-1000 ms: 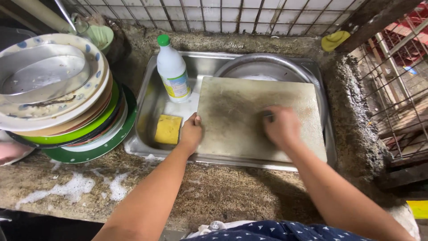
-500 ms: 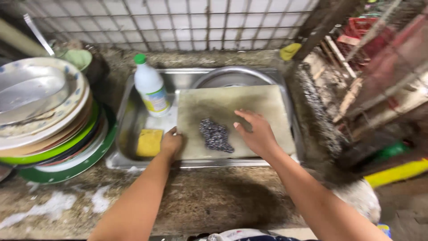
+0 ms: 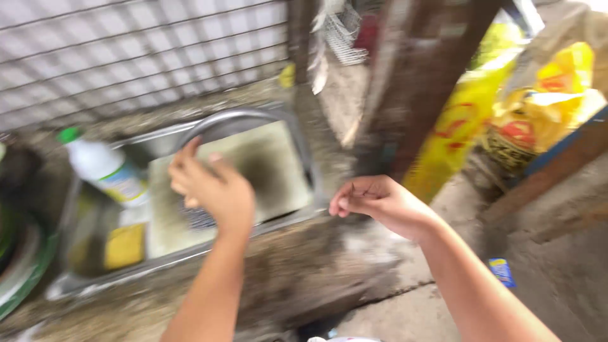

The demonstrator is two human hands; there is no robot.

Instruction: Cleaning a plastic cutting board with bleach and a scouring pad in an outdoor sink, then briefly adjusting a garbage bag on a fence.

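Note:
The view is blurred and swung to the right. My left hand (image 3: 212, 190) is raised above the pale, stained cutting board (image 3: 272, 171) that lies across the steel sink (image 3: 190, 251); its fingers are apart and hold nothing. A dark steel scourer (image 3: 199, 218) shows on the board just below that hand. My right hand (image 3: 380, 204) hovers off the sink's right end, over the rough counter edge, with its fingers bunched together and nothing visible in them.
A white bottle with a green cap (image 3: 101, 168) and a yellow sponge (image 3: 125, 246) sit in the sink's left part. Stacked plates (image 3: 19, 269) are at far left. A wooden post (image 3: 437, 69), yellow sacks (image 3: 544, 95) and a concrete floor lie to the right.
My right hand let go of the scourer and moved right, off the board. My left hand lifted from the board's edge. The camera swung to the right.

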